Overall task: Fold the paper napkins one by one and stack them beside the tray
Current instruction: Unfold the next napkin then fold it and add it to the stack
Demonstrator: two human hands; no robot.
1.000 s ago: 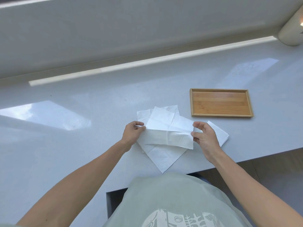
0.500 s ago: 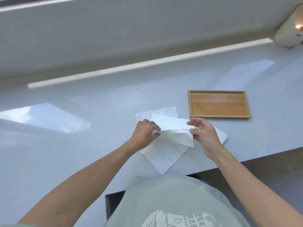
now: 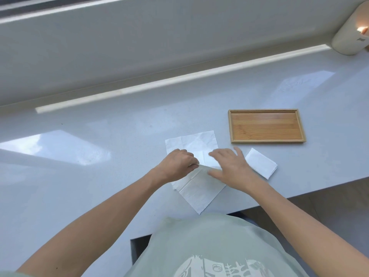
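Pale grey counter (image 3: pixel 99 156) beneath a window sill. Near its front edge we see loose napkins (image 3: pixel 199 188) overlapping, the lowest one turned so a corner points at that edge. Our left hand (image 3: pixel 176 163) pinches a fold in the top sheet; our right hand (image 3: pixel 229 166) presses flat on it, fingers spread. One folded napkin (image 3: pixel 260 162) lies just in front of the wooden tray (image 3: pixel 266 125), long axis slanting toward the front-right.

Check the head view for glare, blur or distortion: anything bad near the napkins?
Head view: sky glare on the counter left of the napkins; right hand slightly motion-blurred; wide-angle bends the windowsill strip; tray and folded napkin sharp.
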